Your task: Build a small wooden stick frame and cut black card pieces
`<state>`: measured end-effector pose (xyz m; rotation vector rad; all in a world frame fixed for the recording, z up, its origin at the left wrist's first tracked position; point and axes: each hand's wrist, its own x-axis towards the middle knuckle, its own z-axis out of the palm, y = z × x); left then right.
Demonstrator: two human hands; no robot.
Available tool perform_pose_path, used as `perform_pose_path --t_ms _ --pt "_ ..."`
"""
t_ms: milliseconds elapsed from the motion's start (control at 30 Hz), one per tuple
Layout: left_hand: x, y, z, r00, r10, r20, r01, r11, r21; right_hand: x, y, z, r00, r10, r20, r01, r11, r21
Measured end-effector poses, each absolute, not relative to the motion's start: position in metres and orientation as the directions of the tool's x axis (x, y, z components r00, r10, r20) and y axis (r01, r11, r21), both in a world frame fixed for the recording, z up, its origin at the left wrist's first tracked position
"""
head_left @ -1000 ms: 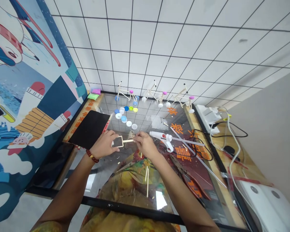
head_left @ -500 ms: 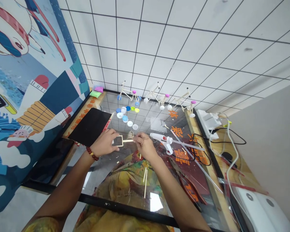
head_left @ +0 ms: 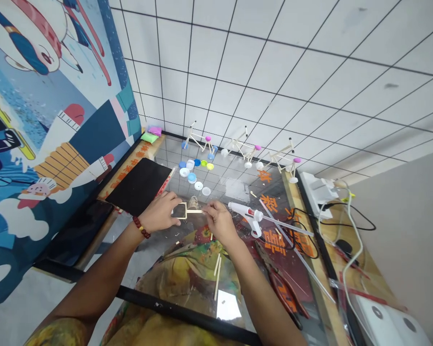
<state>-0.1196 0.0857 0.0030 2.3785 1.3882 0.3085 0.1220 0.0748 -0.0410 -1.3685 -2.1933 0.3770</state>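
Note:
My left hand [head_left: 161, 214] pins a small square frame of wooden sticks [head_left: 181, 211] flat on the glass tabletop [head_left: 187, 240]. My right hand [head_left: 220, 220] pinches a short wooden stick [head_left: 196, 211] and holds its end against the frame's right side. A white hot-glue gun [head_left: 246, 214] lies just right of my right hand. Two loose sticks [head_left: 216, 276] lie on the glass nearer to me.
A black board [head_left: 139, 185] lies to the left. Coloured bottle caps [head_left: 194, 172] and three stick models [head_left: 243, 149] stand at the back by the tiled wall. A power strip [head_left: 319, 192], cables and a white box [head_left: 389, 319] sit on the right.
The view has shifted slightly up and left. Both hands stay on the frame and stick in nearly the same place.

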Motion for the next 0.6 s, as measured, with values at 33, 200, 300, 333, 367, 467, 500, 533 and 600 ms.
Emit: perform_pose_path --t_ms 33,200,300,333,367,467,500,533,600 --pt "-0.12 0.086 0.003 0.49 0.872 0.001 0.791 -0.445 0.419 0.122 0.074 -0.04 -0.352 0.893 0.28 0.754 0.448 -0.481" --pt "-0.12 0.087 0.003 0.493 0.87 0.02 0.778 -0.451 0.437 0.12 0.07 -0.039 -0.358 0.892 0.276 0.783 0.448 -0.432" --pt "-0.119 0.087 0.003 0.489 0.872 0.032 0.773 -0.45 0.448 0.121 0.07 -0.039 -0.377 0.885 0.274 0.794 0.461 -0.396" --pt "-0.119 0.087 0.003 0.486 0.874 0.032 0.776 -0.447 0.445 0.122 0.07 -0.04 -0.385 0.881 0.275 0.796 0.468 -0.384" --pt "-0.119 0.086 0.003 0.483 0.875 0.032 0.78 -0.447 0.439 0.122 0.07 -0.04 -0.391 0.878 0.278 0.797 0.473 -0.374" --pt "-0.12 0.085 0.0 0.489 0.871 0.048 0.779 -0.461 0.425 0.124 0.069 -0.043 -0.401 0.869 0.29 0.798 0.487 -0.355" --pt "-0.121 0.085 -0.001 0.492 0.869 0.061 0.774 -0.468 0.427 0.124 0.069 -0.044 -0.407 0.865 0.293 0.794 0.494 -0.354" --pt "-0.121 0.084 -0.002 0.489 0.869 0.073 0.769 -0.469 0.435 0.125 0.069 -0.046 -0.411 0.862 0.298 0.792 0.499 -0.352" --pt "-0.122 0.084 -0.004 0.49 0.868 0.078 0.765 -0.471 0.438 0.125 0.071 -0.049 -0.409 0.858 0.309 0.792 0.502 -0.346"
